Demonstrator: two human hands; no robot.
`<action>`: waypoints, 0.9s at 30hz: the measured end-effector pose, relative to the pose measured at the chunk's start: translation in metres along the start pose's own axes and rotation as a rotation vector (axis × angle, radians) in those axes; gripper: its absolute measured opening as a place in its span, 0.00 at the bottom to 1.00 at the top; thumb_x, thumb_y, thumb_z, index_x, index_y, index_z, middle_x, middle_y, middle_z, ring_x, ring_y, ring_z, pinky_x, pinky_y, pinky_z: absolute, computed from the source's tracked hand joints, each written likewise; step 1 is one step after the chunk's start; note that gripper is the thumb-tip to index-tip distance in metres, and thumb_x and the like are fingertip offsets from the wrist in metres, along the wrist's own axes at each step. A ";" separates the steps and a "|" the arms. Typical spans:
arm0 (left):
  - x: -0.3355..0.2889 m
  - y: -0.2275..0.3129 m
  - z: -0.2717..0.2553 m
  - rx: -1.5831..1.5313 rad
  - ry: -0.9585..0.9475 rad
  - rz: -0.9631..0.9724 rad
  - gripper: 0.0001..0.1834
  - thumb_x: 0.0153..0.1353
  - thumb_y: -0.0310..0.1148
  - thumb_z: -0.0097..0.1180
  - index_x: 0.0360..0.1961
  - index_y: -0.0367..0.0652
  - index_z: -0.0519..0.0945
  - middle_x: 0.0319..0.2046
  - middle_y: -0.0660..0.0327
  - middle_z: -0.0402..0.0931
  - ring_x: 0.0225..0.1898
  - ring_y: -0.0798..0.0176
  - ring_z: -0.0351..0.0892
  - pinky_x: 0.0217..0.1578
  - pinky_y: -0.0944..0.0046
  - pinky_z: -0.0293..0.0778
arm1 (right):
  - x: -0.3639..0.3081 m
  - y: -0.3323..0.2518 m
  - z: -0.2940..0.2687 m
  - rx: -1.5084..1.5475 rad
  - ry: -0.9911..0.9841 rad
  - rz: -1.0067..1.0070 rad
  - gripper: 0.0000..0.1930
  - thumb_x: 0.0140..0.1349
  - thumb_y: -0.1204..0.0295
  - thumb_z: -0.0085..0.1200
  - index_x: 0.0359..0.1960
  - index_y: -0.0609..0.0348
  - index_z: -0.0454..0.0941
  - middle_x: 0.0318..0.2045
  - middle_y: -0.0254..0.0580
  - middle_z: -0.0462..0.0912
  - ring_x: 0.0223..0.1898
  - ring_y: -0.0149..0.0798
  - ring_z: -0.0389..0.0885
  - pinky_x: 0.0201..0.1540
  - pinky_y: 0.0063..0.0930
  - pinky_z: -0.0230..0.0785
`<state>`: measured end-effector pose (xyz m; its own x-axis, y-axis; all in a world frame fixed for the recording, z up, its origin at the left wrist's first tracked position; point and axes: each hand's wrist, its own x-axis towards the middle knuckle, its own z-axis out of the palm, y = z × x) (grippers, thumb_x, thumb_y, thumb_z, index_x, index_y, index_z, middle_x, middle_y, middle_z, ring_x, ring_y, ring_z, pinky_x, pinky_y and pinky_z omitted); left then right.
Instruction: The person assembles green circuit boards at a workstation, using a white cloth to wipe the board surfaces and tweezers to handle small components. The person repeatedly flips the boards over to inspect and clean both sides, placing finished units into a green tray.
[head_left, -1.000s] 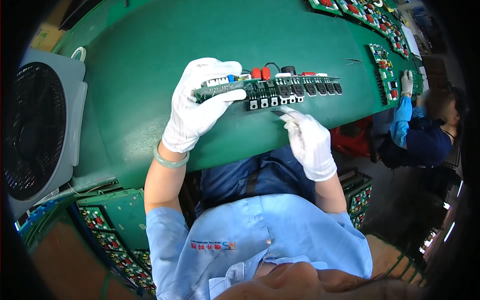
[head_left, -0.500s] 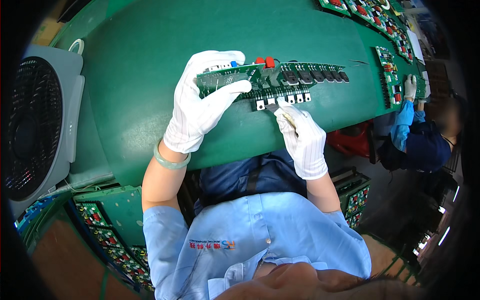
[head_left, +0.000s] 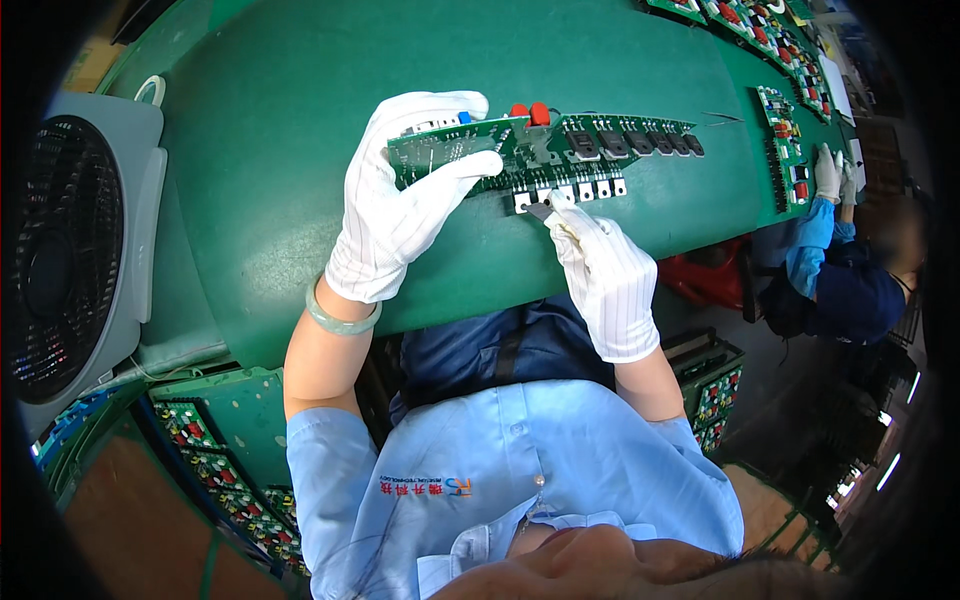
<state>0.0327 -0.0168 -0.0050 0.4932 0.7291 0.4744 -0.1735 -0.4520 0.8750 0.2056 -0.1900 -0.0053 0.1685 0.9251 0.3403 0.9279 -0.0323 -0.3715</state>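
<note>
My left hand (head_left: 392,215), in a white striped glove, grips a green circuit board (head_left: 418,152) by its left end, thumb across the near face and fingers behind. The board is tilted up off the bench. Two red round parts (head_left: 539,114) stand on its top edge. Black flat components (head_left: 612,143) line its right part, and below them runs a row of components with pale metal tabs (head_left: 586,191). My gloved right hand (head_left: 612,285) is closed around a small tool with a flat grey blade (head_left: 537,211). The blade's tip lies at the left tabs; its handle is mostly hidden.
A grey box fan (head_left: 140,230) stands left of the green bench mat (head_left: 300,60). Another populated board (head_left: 780,150) lies at the right, near a co-worker's gloved hand (head_left: 828,172). More boards (head_left: 765,40) are at the far right, and several (head_left: 225,480) sit below left.
The blade has shifted slightly left along the tabbed components, and my right hand has turned a little. The board has tipped slightly in my left hand, which keeps its grip.
</note>
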 end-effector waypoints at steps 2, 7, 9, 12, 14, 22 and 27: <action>0.000 0.000 0.000 0.009 -0.004 0.017 0.20 0.51 0.21 0.71 0.46 0.36 0.80 0.49 0.52 0.79 0.49 0.59 0.80 0.51 0.62 0.76 | 0.003 -0.004 -0.005 0.011 -0.026 0.036 0.18 0.56 0.78 0.64 0.50 0.60 0.82 0.36 0.43 0.85 0.32 0.43 0.84 0.35 0.30 0.76; 0.000 0.003 0.001 -0.023 0.009 0.001 0.20 0.52 0.21 0.71 0.47 0.36 0.79 0.49 0.52 0.79 0.49 0.59 0.80 0.51 0.62 0.77 | 0.002 0.003 -0.004 -0.002 0.013 -0.012 0.20 0.55 0.79 0.64 0.51 0.60 0.82 0.36 0.43 0.85 0.32 0.43 0.84 0.35 0.31 0.76; 0.001 0.001 -0.001 0.053 -0.012 0.052 0.20 0.52 0.21 0.71 0.47 0.36 0.79 0.49 0.52 0.79 0.49 0.60 0.80 0.51 0.63 0.77 | 0.001 0.005 -0.002 -0.015 0.014 -0.024 0.20 0.55 0.78 0.63 0.51 0.57 0.82 0.35 0.42 0.85 0.31 0.43 0.83 0.34 0.31 0.76; 0.001 -0.001 0.001 0.020 -0.004 0.057 0.21 0.52 0.21 0.71 0.48 0.36 0.79 0.50 0.52 0.79 0.49 0.60 0.81 0.51 0.63 0.77 | 0.000 0.008 0.003 -0.015 0.042 -0.043 0.20 0.55 0.77 0.63 0.52 0.53 0.83 0.32 0.41 0.83 0.29 0.42 0.81 0.32 0.32 0.75; 0.001 0.001 0.001 -0.026 0.006 0.014 0.21 0.52 0.21 0.71 0.48 0.35 0.79 0.50 0.52 0.79 0.49 0.61 0.81 0.50 0.63 0.78 | -0.003 0.006 0.003 -0.031 0.027 -0.056 0.21 0.54 0.77 0.63 0.52 0.53 0.83 0.33 0.41 0.83 0.30 0.42 0.82 0.33 0.32 0.75; -0.001 0.001 0.002 -0.077 0.026 -0.061 0.21 0.53 0.21 0.71 0.48 0.35 0.79 0.50 0.53 0.79 0.48 0.62 0.81 0.51 0.64 0.77 | -0.003 0.006 0.003 0.001 0.033 -0.057 0.22 0.51 0.82 0.64 0.51 0.58 0.83 0.39 0.43 0.87 0.36 0.43 0.85 0.39 0.31 0.77; -0.001 0.003 0.003 -0.111 0.035 -0.104 0.21 0.52 0.22 0.71 0.48 0.35 0.79 0.50 0.54 0.79 0.48 0.63 0.81 0.51 0.65 0.77 | -0.006 0.010 0.009 0.021 0.068 -0.053 0.22 0.51 0.79 0.64 0.51 0.55 0.83 0.37 0.43 0.85 0.34 0.44 0.84 0.36 0.33 0.77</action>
<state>0.0344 -0.0198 -0.0033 0.4833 0.7875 0.3823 -0.2177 -0.3149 0.9238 0.2113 -0.1925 -0.0190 0.1428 0.8973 0.4177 0.9291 0.0240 -0.3691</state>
